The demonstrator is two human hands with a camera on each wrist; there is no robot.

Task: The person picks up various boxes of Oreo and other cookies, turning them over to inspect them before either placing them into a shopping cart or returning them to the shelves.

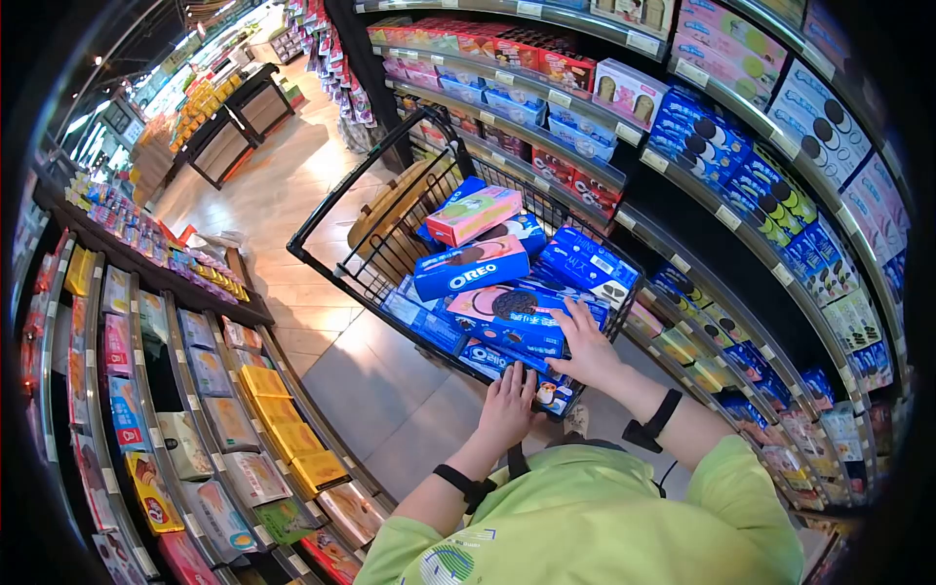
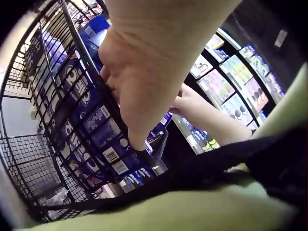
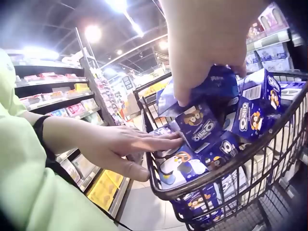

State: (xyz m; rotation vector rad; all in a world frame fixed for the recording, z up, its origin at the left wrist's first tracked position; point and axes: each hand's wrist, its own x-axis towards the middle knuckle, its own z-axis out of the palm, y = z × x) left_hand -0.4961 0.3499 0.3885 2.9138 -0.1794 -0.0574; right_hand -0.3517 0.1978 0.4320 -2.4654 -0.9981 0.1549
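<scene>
At the shopping cart's (image 3: 168, 194) near end, the left hand (image 1: 510, 400) rests nearly straight fingers on blue Oreo boxes (image 1: 485, 357) inside, the right hand's (image 1: 591, 353) spread across another, grip indeterminable; gentle, even pressure should steady the pile.

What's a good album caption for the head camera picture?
A shopper's left hand and right hand on Oreo boxes heaped in a black shopping cart, between stocked store shelves.

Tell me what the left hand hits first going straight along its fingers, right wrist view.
Likely the blue box with the cartoon animal face, directly ahead of the left hand; whether its fingers already touch it is hard to tell.
</scene>
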